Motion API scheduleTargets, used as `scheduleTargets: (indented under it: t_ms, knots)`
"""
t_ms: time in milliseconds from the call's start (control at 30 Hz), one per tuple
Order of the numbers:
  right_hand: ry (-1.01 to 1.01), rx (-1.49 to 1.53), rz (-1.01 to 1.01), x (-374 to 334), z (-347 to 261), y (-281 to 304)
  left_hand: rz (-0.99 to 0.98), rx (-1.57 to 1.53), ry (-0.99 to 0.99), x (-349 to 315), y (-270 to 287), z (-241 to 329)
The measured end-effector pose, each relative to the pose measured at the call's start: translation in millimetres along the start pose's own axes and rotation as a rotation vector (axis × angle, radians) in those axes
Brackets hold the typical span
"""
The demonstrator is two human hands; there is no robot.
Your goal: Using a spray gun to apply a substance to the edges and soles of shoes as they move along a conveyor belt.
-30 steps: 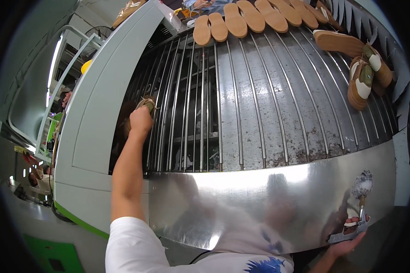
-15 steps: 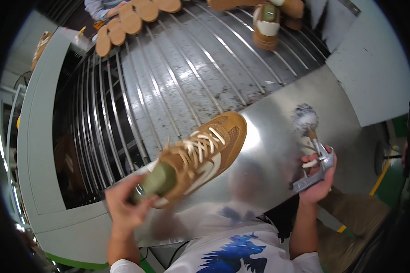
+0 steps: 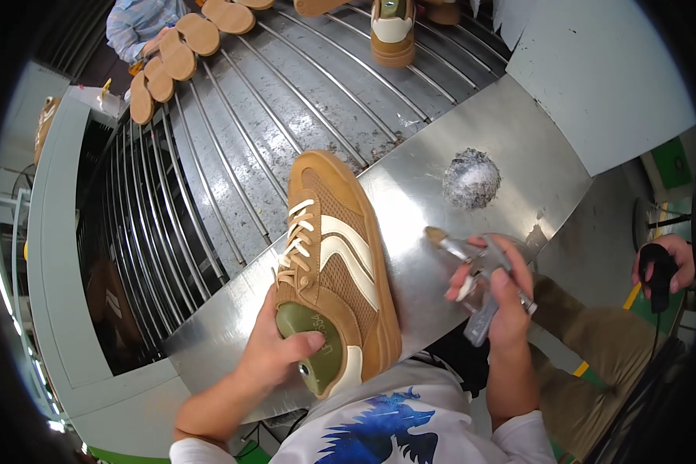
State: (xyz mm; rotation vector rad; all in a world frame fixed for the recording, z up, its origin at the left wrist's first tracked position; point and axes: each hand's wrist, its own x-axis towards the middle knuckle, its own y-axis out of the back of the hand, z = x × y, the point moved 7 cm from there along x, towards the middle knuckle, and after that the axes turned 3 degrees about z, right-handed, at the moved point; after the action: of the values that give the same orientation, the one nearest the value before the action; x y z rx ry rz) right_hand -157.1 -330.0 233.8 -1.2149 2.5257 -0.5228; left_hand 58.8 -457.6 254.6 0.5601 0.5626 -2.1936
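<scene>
A tan sneaker (image 3: 340, 232) with white laces and a white curved side stripe is in my left hand (image 3: 267, 352). An olive-green shoe last (image 3: 329, 371) fills its opening. My thumb lies on the last while the other fingers go behind the heel. Its toe points away from me, over the metal shelf's far edge, and its outer side faces right. My right hand (image 3: 510, 309) is closed around a silver trigger gun (image 3: 483, 321) with a brush-like tan tip (image 3: 435, 233). That tip points left toward the sneaker, apart from it.
Metal rollers (image 3: 286, 116) run beyond the steel shelf (image 3: 417, 185). A grey-white fluffy patch (image 3: 472, 179) lies on the shelf. Several tan soles (image 3: 179, 58) and a lasted shoe (image 3: 393, 39) stand farther off. One person's sleeve (image 3: 135, 31) shows far left; another hand (image 3: 677, 263) holds something black at right.
The sneaker has turned from pointing right to pointing away from me, with its side stripe turned more into view. The trigger gun has tilted left, toward the sneaker. The whole view has shifted.
</scene>
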Motion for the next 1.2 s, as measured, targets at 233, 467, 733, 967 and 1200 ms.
scheduleTargets:
  t_ms: [233,467,733,967,1200]
  knots:
    - [-0.01,-0.169,-0.156,16,-7,-53,0.031,-0.128,-0.011,0,1,-10]
    - [-0.012,-0.233,-0.093,23,-8,-62,-0.048,-0.133,-0.066,2,2,-8]
    - [-0.026,-0.377,-0.051,24,-24,-72,-0.061,-0.153,-0.126,4,0,-4]
    - [-0.09,-0.346,-0.098,10,-26,-68,-0.033,-0.14,-0.108,3,8,-11]
    - [-0.077,-0.501,-0.18,-22,-32,-61,-0.028,-0.105,-0.075,1,9,-12]
